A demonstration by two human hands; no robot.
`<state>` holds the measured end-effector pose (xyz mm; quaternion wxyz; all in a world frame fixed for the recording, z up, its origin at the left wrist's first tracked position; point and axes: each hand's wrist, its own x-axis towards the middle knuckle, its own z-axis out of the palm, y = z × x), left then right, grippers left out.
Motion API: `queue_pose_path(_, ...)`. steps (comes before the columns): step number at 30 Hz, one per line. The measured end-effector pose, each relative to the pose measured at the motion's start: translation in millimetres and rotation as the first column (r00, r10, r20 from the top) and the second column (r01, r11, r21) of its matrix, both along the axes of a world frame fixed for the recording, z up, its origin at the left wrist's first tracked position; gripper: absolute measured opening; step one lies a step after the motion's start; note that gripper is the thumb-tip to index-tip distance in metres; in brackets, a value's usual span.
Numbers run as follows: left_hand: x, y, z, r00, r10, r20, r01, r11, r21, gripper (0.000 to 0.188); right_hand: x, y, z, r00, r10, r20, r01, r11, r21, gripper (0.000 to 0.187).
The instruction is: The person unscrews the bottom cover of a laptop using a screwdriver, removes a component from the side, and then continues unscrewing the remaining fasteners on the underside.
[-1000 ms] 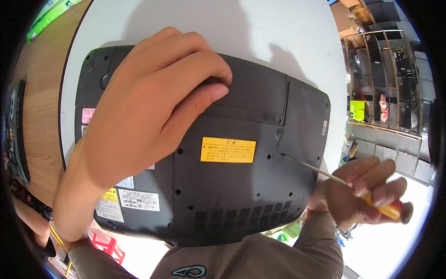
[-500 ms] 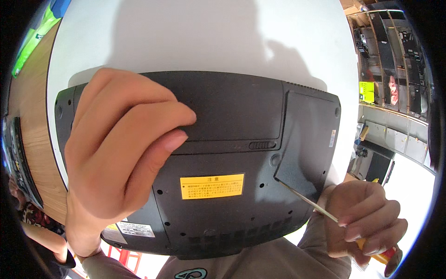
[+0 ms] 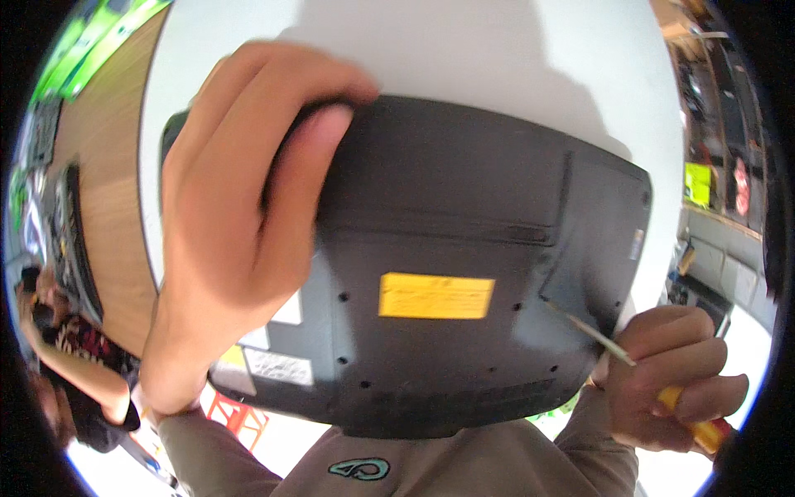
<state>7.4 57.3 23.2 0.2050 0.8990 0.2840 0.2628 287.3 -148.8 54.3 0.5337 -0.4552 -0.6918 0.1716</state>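
A black laptop (image 3: 431, 352) lies bottom side up on a white tabletop, a yellow label (image 3: 437, 296) in the middle of its underside. Over its far left part, near the far edge, is my left hand (image 3: 240, 182), smeared a little by motion. Its fingers are curled, with a gap between thumb and forefinger and nothing visible in it. At the laptop's right side my right hand (image 3: 675, 373) grips a screwdriver (image 3: 598, 338) with a yellow and red handle. The thin shaft slants left, its tip at the corner of a cover panel (image 3: 600, 224).
Past the white surface (image 3: 613, 66), a wooden table (image 3: 124, 166) stands on the left with a dark flat device (image 3: 74, 240) on it. Another person's arm (image 3: 87, 364) shows at the lower left. Shelves (image 3: 729, 108) with parts are at the right.
My left hand has moved toward the laptop's far edge, its thumb and forefinger slightly further apart. The view has shifted and tilted; the screwdriver tip stays by the panel corner.
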Motion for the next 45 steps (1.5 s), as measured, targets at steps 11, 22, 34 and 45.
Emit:
queue_pose_path(11,-9,33,24,0.944,0.213,-0.253,-0.29,0.901,-0.323,0.02,32,40,-26,0.932,-0.275,-0.236,0.266,0.961,-0.069,0.04)
queue_pose_path(22,-31,34,9,0.955,0.289,-0.069,-0.297,0.913,-0.281,0.033,-1,75,-33,0.922,-0.367,-0.125,0.351,0.927,-0.136,0.024)
queue_pose_path(34,-25,46,19,0.965,0.258,0.035,-0.218,0.873,-0.436,0.032,8,67,-35,0.898,-0.436,0.059,0.44,0.891,-0.112,0.039)
queue_pose_path(45,-25,48,12,0.949,0.312,0.038,-0.257,0.84,-0.478,0.031,17,66,-35,0.848,-0.528,-0.054,0.517,0.844,-0.141,0.04)
